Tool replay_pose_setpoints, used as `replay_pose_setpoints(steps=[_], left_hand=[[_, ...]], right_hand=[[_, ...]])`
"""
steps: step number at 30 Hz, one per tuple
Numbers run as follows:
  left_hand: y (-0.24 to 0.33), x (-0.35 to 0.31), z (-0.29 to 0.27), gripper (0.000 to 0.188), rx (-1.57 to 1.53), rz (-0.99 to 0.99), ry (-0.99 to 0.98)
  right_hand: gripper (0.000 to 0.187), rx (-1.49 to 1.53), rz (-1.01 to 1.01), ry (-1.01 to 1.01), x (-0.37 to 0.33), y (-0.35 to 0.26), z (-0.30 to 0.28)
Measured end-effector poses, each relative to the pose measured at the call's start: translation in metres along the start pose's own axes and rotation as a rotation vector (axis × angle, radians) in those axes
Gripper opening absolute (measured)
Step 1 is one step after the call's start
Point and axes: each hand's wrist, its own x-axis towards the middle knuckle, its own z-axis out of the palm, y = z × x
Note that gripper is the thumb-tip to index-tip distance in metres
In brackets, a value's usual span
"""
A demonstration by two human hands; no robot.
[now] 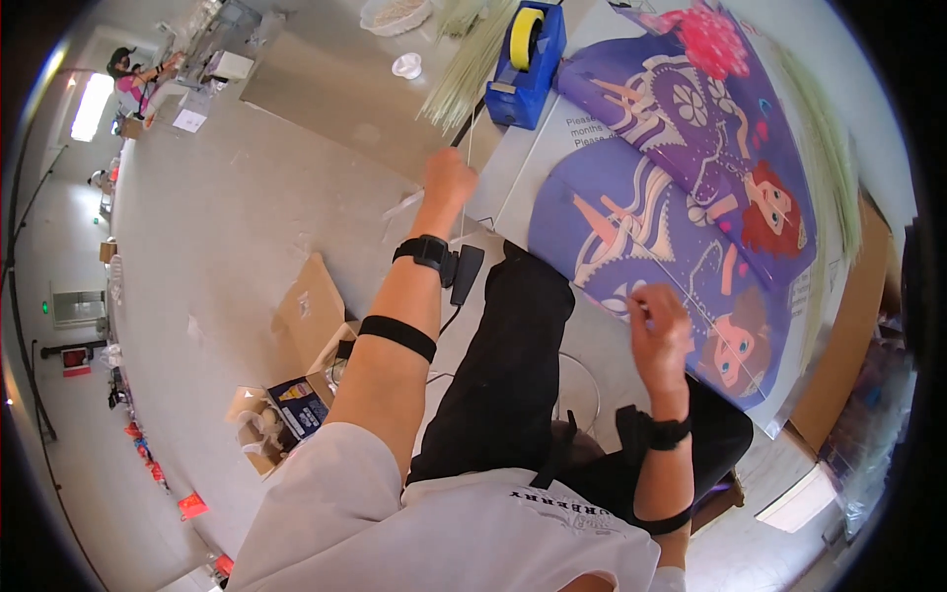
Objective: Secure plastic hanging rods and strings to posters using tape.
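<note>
My left hand [451, 180] is closed in a fist beside the table's near left corner. A thin pale rod [467, 148] runs up and down past its fingers and seems held in them. My right hand [659, 321] is pinched closed over the lower purple printed sheet [602, 232]; anything between its fingertips is too small to make out. Another purple sheet [671, 109] with a similar cartoon figure overlaps it on the far side. Beyond my left hand stands a blue tape dispenser [517, 99] with a yellow-cored roll.
Bundles of thin pale rods [460, 74] lie left of the dispenser and along the table's right side. A small white cup [406, 66] and a white basket [395, 14] stand farther back. An open cardboard box [314, 306] sits on the floor at left. Another person [143, 89] works far left.
</note>
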Motion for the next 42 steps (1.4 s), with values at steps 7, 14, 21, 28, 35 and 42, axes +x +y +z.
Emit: replay_pose_setpoints(steps=[7,14,21,28,35,42], left_hand=[[0.004,-0.061,-0.070,0.016,-0.629,-0.041,-0.354],[-0.029,-0.182,-0.116,0.010,-0.757,-0.129,-0.909],[-0.029,-0.170,-0.108,0.010,-0.828,-0.150,-0.913],[-0.015,-0.119,-0.113,0.009,-0.539,0.025,-0.900],[0.047,0.030,-0.070,0.023,-0.447,0.475,-0.031],[0.076,0.094,-0.047,0.015,-0.636,0.174,-0.447]], right_hand=[[0.011,0.560,0.273,-0.252,0.038,-0.061,0.085],[0.013,1.153,0.685,-0.499,0.030,-0.094,0.133],[0.015,1.134,0.735,-0.437,0.044,-0.087,0.145],[0.015,1.103,0.738,-0.398,0.063,-0.077,0.150],[0.018,1.048,0.692,-0.382,0.061,-0.076,0.152],[0.017,1.068,0.754,-0.373,0.060,-0.080,0.156]])
